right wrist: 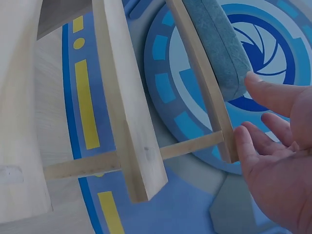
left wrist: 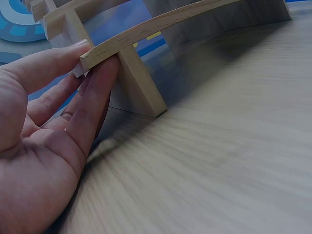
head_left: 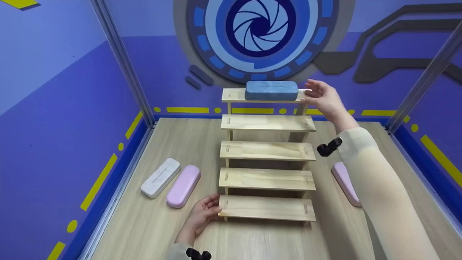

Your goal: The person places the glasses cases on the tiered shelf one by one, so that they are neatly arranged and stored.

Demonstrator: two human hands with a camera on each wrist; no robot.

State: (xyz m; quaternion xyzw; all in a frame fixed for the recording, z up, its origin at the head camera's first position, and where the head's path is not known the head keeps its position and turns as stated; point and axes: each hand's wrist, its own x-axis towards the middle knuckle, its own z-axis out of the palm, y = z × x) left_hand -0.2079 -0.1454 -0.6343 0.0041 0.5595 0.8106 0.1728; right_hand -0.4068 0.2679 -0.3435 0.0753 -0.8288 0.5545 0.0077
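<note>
A five-step wooden display stand (head_left: 267, 151) stands in the middle of the table. My left hand (head_left: 202, 216) pinches the left end of its lowest step, thumb on top and fingers beneath, as the left wrist view shows. On the top step lies a blue glasses case (head_left: 271, 91), lengthwise. At the right end of that step is my right hand (head_left: 325, 99), its fingers loosely bent. In the right wrist view the thumb is close to the end of the case, and a fingertip is at the step's end; whether they touch, I cannot tell.
On the table left of the stand lie a light grey glasses case (head_left: 161, 178) and a pink one (head_left: 183, 186), side by side. Another pink case (head_left: 344, 182) lies on the right, partly behind my right sleeve. Blue-purple printed walls (head_left: 151, 65) enclose the table (head_left: 144, 231).
</note>
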